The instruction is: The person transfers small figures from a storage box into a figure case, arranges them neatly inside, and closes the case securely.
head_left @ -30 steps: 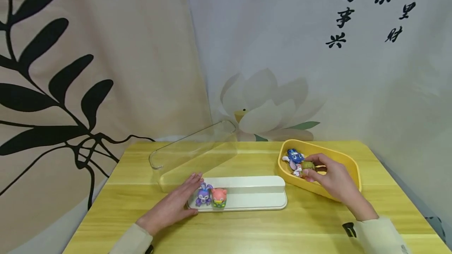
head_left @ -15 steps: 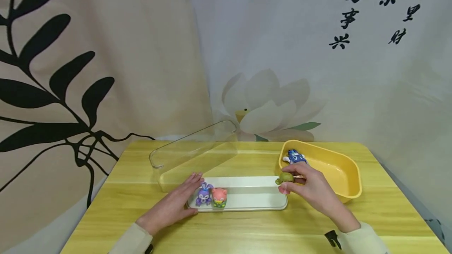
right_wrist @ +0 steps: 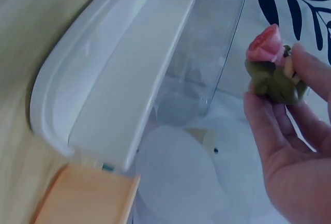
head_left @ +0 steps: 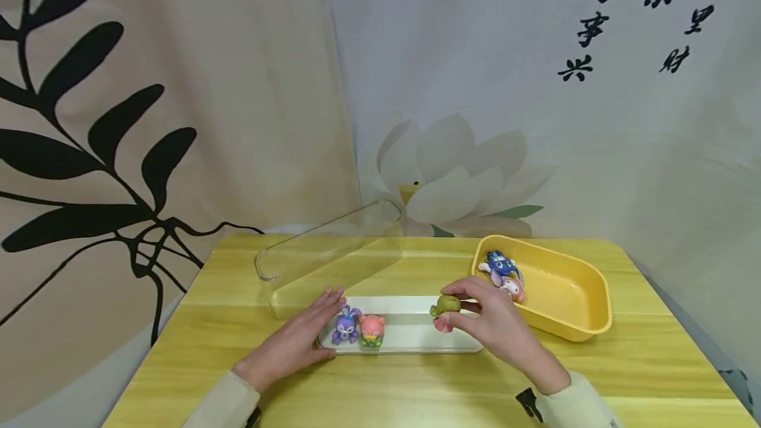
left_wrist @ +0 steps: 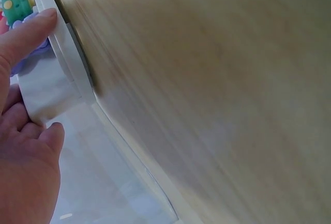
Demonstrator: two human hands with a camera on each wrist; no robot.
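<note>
A white two-level display base (head_left: 416,335) lies on the table, with a purple rabbit figurine (head_left: 345,325) and a pink figurine with a green body (head_left: 372,331) at its left end. My left hand (head_left: 291,345) holds that end, thumb (left_wrist: 33,32) on the front rim and fingers round the back. Above the base's right half, my right hand (head_left: 496,319) pinches an olive-green figurine (head_left: 447,304) between thumb and fingers. In the right wrist view the figurine shows a pink flower-like part (right_wrist: 266,45).
A yellow tray (head_left: 571,283) at the right contains a blue figurine (head_left: 501,266) and a pink-and-white figurine (head_left: 512,287). Behind the base stands a clear cover (head_left: 333,259). A printed curtain (head_left: 267,117) hangs behind the wooden table (head_left: 380,392).
My right hand has lifted the green figurine out of the yellow tray and carried it left, over the display base. My left hand has stayed at the base's left end.
</note>
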